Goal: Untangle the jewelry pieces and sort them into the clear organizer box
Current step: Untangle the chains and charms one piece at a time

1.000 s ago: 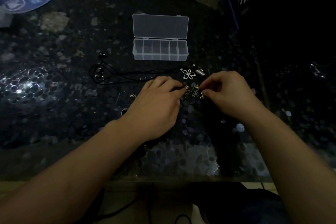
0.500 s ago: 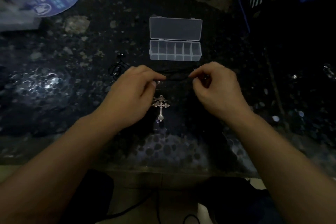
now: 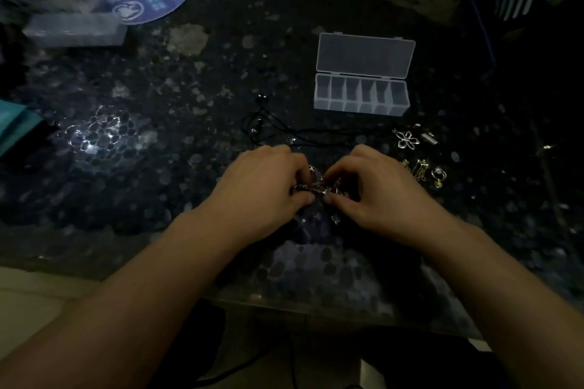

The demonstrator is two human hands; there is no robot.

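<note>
Both hands (image 3: 319,191) on tangled chain (image 3: 319,187)

Left hand (image 3: 262,186), right hand (image 3: 376,196) now together, pinching silver chain (image 3: 319,185).

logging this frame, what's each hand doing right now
Left hand: closed, pinching the tangled silver chain.
Right hand: closed, pinching the same tangle from the other side.
</note>
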